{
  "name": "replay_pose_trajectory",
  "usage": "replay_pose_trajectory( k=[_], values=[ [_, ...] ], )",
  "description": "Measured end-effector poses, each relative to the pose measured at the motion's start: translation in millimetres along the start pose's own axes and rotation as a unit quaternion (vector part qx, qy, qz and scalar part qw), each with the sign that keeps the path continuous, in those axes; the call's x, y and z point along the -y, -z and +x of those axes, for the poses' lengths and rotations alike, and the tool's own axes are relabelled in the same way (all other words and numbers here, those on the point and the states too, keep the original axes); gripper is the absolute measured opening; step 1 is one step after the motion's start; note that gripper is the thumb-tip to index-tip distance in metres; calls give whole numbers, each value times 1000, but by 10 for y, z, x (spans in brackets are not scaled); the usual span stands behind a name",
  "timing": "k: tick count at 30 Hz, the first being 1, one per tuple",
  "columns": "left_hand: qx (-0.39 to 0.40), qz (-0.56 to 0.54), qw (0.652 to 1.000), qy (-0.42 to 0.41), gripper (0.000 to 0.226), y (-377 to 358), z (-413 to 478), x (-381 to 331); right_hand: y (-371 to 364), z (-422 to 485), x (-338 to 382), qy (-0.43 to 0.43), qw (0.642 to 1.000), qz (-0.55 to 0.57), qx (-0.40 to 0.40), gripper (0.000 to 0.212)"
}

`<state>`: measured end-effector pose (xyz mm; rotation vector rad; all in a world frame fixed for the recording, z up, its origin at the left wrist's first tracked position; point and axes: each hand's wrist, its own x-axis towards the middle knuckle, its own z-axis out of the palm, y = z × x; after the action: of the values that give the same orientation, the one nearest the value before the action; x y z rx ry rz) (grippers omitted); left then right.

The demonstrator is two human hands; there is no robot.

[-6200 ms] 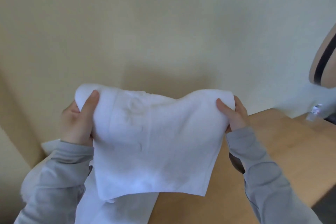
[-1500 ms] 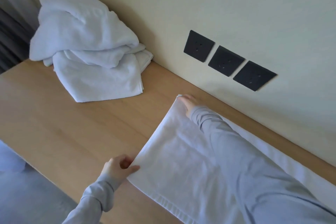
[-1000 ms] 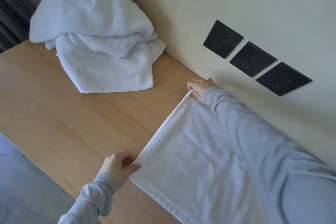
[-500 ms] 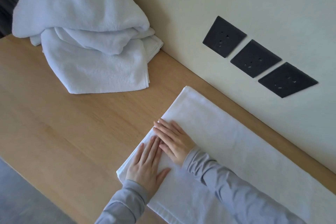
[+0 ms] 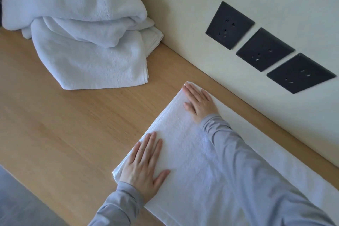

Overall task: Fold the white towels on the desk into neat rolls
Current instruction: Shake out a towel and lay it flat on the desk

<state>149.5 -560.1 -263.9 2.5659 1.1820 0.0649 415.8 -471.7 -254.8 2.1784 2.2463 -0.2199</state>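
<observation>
left hand (image 5: 145, 167) is flat on the near corner of the spread towel (image 5: 183, 145), fingers straight, not gripping anything, pretty close to the desk (image 5: 64, 119) front edge. right hand (image 5: 200, 102) same deal, palm down on the towel's far corner, near the wall. towel lies flat along the desk's back edge, its short hemmed edge facing a wide stretch of bare wood. past that, a heap of towels (image 5: 82, 38) sits in the far corner against the wall, three black sockets (image 5: 264, 49) above the back edge
</observation>
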Motion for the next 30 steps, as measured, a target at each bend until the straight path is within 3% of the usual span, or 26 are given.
replay_pose_trajectory(
  k=[5, 9, 12, 14, 19, 22, 26, 30],
  values=[
    [-17, 0, 1000, 6, 76, -8, 6, -13, 62, -19, 358, -127, 988, 57, -61, 54],
    [-13, 14, 1000, 4, 74, 8, 15, -24, -33, -696, 1019, 71, 992, 86, -65, 55],
    [-12, 20, 1000, 2, 73, 14, 11, -27, -191, -1246, 1076, 126, 991, 50, -13, 56],
    [-20, 20, 1000, 6, 74, 16, 8, -30, -183, -1361, 767, 97, 995, 21, 3, 57],
    [-22, 30, 999, 14, 76, 27, 3, -38, -44, -1465, -507, -137, 989, -42, 39, 67],
    [-19, 36, 999, 17, 77, 24, 8, -44, -53, -1546, -916, -217, 976, -22, 23, 72],
    [-19, 44, 999, 18, 77, 14, 13, -47, -32, -1478, -649, -288, 957, -23, -12, 60],
    [-18, 46, 999, 20, 78, 4, 19, -51, -28, -1567, 440, -175, 977, 52, -107, 61]
  ],
)
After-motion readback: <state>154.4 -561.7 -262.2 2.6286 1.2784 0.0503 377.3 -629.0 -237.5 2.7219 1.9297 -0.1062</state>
